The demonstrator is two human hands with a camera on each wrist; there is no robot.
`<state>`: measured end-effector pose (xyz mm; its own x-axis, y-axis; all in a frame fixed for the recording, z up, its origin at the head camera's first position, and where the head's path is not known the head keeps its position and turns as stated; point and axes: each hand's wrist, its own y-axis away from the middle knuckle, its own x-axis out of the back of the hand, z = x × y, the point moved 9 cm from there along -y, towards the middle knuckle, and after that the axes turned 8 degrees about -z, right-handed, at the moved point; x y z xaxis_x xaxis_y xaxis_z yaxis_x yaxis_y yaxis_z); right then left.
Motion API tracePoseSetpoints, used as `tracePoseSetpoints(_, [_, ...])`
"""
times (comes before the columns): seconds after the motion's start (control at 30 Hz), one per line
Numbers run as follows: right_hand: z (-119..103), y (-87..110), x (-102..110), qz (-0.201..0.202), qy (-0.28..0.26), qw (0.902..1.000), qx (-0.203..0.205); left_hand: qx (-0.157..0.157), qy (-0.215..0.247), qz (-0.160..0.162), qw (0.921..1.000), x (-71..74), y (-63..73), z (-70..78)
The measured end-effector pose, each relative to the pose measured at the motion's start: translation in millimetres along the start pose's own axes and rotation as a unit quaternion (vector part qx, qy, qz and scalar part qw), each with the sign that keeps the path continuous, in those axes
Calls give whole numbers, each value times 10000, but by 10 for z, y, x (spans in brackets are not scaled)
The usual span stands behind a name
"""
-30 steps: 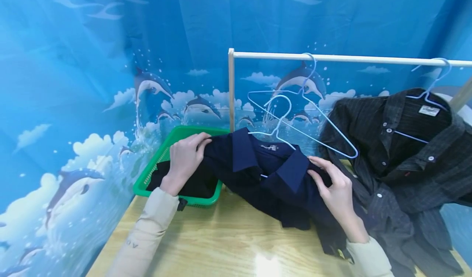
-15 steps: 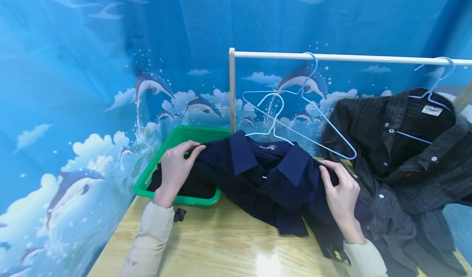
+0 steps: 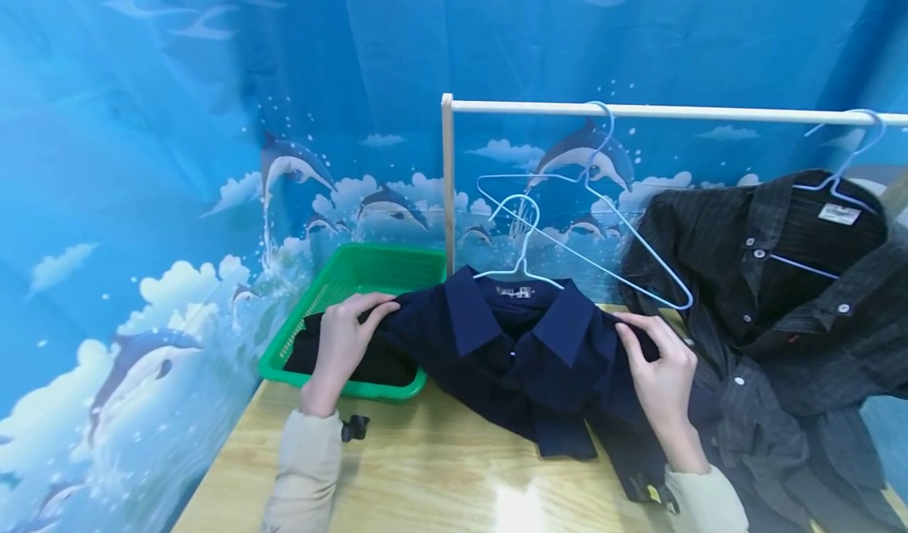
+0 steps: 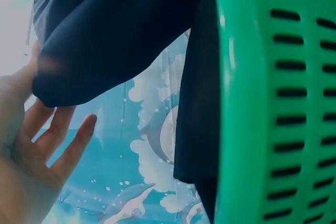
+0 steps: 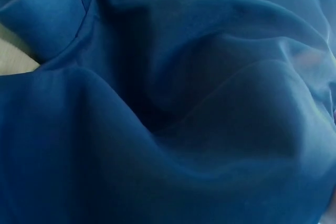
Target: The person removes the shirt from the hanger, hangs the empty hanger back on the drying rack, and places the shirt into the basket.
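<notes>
So the navy shirt [image 3: 482,383] is spread between both hands: the left hand [image 3: 347,340] pinches one shoulder, the right hand [image 3: 663,363] pinches the other, thumb against fingers on each side. My worry is the hanger [image 3: 522,263] poking up between those fingers. Can't tell if they've got its ends through the cloth, so an uneven tug might let a shoulder slide off. Its hook overlaps the spare hanger [image 3: 586,172] beyond the fingers in the head view, so a careless lift could tangle the two. And the green basket [image 3: 397,393] is right by the left fingers; loose cloth could snag on it. Looks-wise: collar [image 3: 471,320] folded down and spread wide, pale label [image 3: 514,291] showing inside the neck, body soft and rumpled below the fingers. Right wrist view is all wavy blue folds.
</notes>
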<state>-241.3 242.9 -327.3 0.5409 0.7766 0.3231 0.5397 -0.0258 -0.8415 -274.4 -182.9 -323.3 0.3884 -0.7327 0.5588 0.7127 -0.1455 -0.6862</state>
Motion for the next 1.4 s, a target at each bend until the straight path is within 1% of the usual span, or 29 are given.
tracePoseSetpoints(0.1, [1, 10, -20, -60, -21, 10000, -43, -138, 119, 155, 9997, -12, 29, 35])
tracePoseSetpoints(0.23, [19, 36, -56, -122, -58, 9998, -118, -322, 156, 402, 9986, -31, 75, 86])
tracePoseSetpoints(0.37, [53, 63, -42, -13, -122, 9998, -174, -551, 83, 638, 9964, -65, 93, 170])
tracePoseSetpoints(0.5, [53, 61, 8, 164, -225, 9995, -154, -741, -141, 717, 9946, -121, 72, 318])
tracePoseSetpoints(0.63, [-59, 22, 56, 236, -398, 9989, -71, -937, -257, 803, 9920, -162, 62, 505])
tracePoseSetpoints(0.8, [-226, -32, 102, 272, -701, 9972, 14, -1296, -467, 1010, 9853, -212, 70, 725])
tracePoseSetpoints(0.9, [-265, -46, 111, 313, -890, 9955, 105, -1434, -594, 1111, 9816, -253, 78, 806])
tracePoseSetpoints(1.07, [-293, -35, 88, 349, -1050, 9935, 251, -1534, -627, 1173, 9792, -324, 93, 881])
tracePoseSetpoints(1.23, [-331, -19, 16, 196, -1128, 9927, 381, -1618, -682, 1139, 9779, -387, 102, 937])
tracePoseSetpoints(1.3, [-343, -17, -5, 136, -1121, 9927, 425, -1584, -684, 1084, 9790, -404, 96, 931])
tracePoseSetpoints(1.4, [-360, -24, -14, 83, -1050, 9933, 473, -1475, -473, 938, 9835, -418, 76, 875])
